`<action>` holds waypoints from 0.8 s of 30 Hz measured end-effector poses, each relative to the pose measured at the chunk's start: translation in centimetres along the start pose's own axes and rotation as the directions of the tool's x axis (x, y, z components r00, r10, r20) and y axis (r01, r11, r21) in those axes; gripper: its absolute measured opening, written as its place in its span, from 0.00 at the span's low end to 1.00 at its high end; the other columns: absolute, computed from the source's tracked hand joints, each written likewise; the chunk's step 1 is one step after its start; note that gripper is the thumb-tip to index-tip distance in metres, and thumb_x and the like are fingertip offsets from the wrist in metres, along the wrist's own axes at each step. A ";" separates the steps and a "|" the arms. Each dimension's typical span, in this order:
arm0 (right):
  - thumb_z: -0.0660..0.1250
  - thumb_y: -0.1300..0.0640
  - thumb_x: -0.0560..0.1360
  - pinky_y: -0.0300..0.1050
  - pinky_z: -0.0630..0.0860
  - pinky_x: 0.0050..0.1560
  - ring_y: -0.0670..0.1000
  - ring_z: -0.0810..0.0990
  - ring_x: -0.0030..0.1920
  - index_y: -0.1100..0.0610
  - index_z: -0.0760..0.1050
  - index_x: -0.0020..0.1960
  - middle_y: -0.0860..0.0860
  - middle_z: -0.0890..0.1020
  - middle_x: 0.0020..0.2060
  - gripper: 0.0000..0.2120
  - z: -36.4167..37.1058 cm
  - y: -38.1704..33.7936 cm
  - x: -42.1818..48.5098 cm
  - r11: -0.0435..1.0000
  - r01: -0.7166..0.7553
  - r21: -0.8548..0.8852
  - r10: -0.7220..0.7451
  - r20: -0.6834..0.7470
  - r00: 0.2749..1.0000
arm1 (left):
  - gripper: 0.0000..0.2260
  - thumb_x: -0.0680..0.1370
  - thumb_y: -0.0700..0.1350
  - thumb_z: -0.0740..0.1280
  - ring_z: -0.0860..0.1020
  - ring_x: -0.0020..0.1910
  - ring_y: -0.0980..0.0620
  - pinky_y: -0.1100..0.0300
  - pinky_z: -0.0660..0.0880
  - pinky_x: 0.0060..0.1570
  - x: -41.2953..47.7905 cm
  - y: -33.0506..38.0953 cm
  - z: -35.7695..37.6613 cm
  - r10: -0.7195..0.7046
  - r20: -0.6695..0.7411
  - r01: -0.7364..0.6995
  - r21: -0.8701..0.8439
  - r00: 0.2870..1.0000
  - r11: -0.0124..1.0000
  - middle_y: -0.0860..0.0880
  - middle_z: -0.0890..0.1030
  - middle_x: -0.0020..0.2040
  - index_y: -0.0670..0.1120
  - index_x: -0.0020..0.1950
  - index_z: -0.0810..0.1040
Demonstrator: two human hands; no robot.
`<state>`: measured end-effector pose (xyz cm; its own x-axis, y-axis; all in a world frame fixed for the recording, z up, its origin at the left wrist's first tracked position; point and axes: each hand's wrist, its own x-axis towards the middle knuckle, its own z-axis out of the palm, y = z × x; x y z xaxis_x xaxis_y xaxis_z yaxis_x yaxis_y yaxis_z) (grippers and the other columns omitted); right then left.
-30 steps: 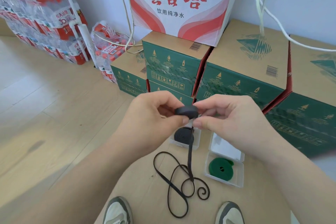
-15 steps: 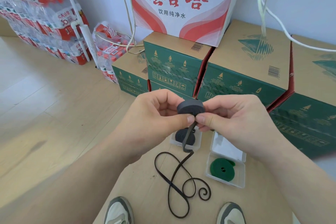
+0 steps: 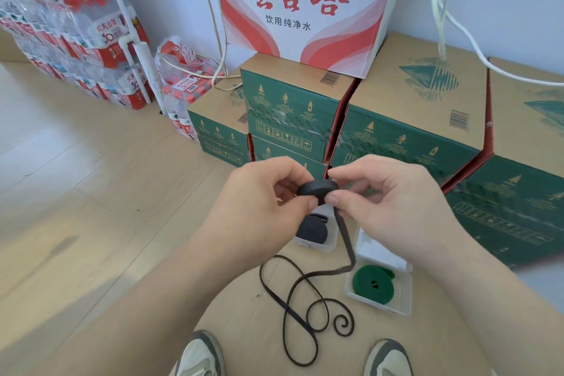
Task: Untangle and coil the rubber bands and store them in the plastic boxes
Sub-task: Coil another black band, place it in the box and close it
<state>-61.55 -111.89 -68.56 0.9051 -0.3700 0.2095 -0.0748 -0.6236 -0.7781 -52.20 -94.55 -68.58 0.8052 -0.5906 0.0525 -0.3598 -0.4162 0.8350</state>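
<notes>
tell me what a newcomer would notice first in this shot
Dead centre, the left hand and right hand pinch a part-wound black band between them, its loose tail hanging down into loops ahead of the shoes. Beneath them a plastic box holds a stored black coil; a second box to its right holds a green coil.

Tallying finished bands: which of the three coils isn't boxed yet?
The black coil pinched between the left hand and right hand, its loose tail trailing down. The other black coil lies in the left box, the green coil in the right box.
</notes>
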 end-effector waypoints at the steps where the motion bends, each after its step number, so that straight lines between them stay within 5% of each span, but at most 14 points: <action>1: 0.78 0.64 0.71 0.52 0.84 0.46 0.49 0.85 0.39 0.51 0.87 0.50 0.47 0.85 0.39 0.11 -0.3 0.0 0.2 0.997 -0.060 0.054 0.059 0.026 0.998 | 0.06 0.75 0.40 0.76 0.82 0.40 0.57 0.66 0.80 0.42 0.0 0.2 -0.2 -0.051 0.012 0.052 -0.091 0.999 0.994 0.53 0.85 0.40 0.51 0.46 0.84; 7: 0.75 0.65 0.74 0.51 0.86 0.47 0.50 0.88 0.37 0.52 0.86 0.49 0.51 0.88 0.36 0.09 -0.4 -0.6 0.2 0.956 -0.194 0.221 0.169 0.130 0.977 | 0.07 0.76 0.36 0.75 0.86 0.47 0.49 0.50 0.84 0.55 0.0 0.2 -0.8 -0.115 0.107 0.146 -0.351 0.988 0.925 0.48 0.87 0.45 0.47 0.50 0.83; 15: 0.76 0.73 0.69 0.50 0.86 0.43 0.61 0.88 0.38 0.59 0.87 0.46 0.59 0.88 0.37 0.11 -1.1 -1.4 0.4 0.834 -0.302 0.463 0.234 0.200 0.952 | 0.08 0.76 0.32 0.73 0.86 0.48 0.47 0.56 0.83 0.52 0.3 -0.2 -1.2 -0.074 0.241 0.183 -0.468 0.968 0.865 0.44 0.87 0.47 0.41 0.53 0.82; 20: 0.79 0.65 0.69 0.32 0.74 0.34 0.45 0.80 0.33 0.50 0.87 0.41 0.46 0.83 0.32 0.09 0.2 -0.4 0.2 0.995 -0.054 -0.084 0.064 0.124 0.990 | 0.09 0.74 0.45 0.77 0.80 0.42 0.56 0.60 0.79 0.42 0.1 -0.7 -0.2 0.126 0.051 -0.131 0.126 0.991 0.983 0.58 0.83 0.44 0.56 0.52 0.84; 22: 0.77 0.65 0.68 0.39 0.75 0.35 0.46 0.79 0.35 0.52 0.87 0.41 0.47 0.82 0.34 0.09 0.6 0.0 -0.1 0.977 0.108 -0.184 -0.081 0.150 0.985 | 0.08 0.74 0.45 0.76 0.78 0.41 0.56 0.56 0.78 0.42 0.0 -0.7 0.1 0.211 0.084 -0.224 0.223 0.974 0.949 0.57 0.81 0.42 0.56 0.51 0.85; 24: 0.75 0.66 0.68 0.46 0.78 0.37 0.47 0.80 0.37 0.53 0.86 0.42 0.47 0.82 0.36 0.09 0.7 0.3 -0.2 0.961 0.198 -0.195 -0.172 0.144 0.975 | 0.07 0.74 0.44 0.77 0.78 0.40 0.57 0.58 0.78 0.43 0.0 -0.6 0.2 0.142 0.103 -0.158 0.176 0.985 0.972 0.57 0.81 0.40 0.55 0.49 0.85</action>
<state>-61.45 -111.54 -69.23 0.9553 -0.1541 0.2523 0.0258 -0.8067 -0.5904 -52.12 -94.44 -69.21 0.6935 -0.7114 0.1137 -0.5598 -0.4328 0.7066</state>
